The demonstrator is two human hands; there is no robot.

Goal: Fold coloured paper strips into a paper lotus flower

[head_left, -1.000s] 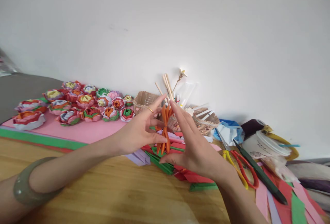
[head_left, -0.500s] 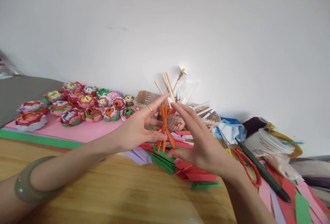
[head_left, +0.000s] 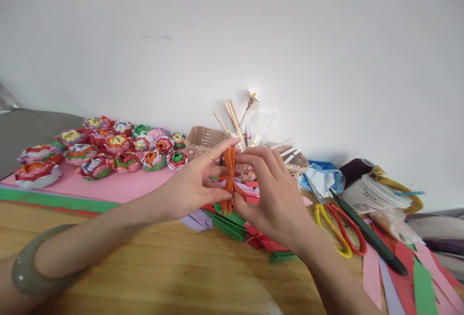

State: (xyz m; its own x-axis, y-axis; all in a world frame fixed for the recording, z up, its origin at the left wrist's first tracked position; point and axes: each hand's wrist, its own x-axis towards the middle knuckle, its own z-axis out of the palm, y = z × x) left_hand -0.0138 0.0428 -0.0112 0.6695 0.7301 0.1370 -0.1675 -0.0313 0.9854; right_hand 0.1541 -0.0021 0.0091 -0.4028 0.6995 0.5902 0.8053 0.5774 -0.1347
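A bundle of orange folded paper strips (head_left: 229, 163), pinched narrow at its middle and fanned at both ends, stands upright between my hands above the table. My left hand (head_left: 195, 182), with a ring on one finger, grips it from the left; the thumb presses its lower part and the index finger reaches its top. From the right, my right hand (head_left: 277, 194) is closed on the same bundle, thumb at the lower petals and bent fingertips near the upper ones. Behind and below lie green folded strips (head_left: 228, 224) and red folded strips (head_left: 266, 241).
Several layered paper flowers (head_left: 125, 162) rest on pink paper (head_left: 119, 184) at the left. Clear baskets (head_left: 205, 137) with sticks stand against the wall. On the right are yellow-handled scissors (head_left: 331, 230), red-handled scissors (head_left: 350, 230), a dark green pen-like tool (head_left: 373, 237) and a white tub (head_left: 369, 194).
My right hand has moved in to the left, its fingers and thumb closing on the orange bundle. The view has shifted slightly, and the yellow scissor handles now show.
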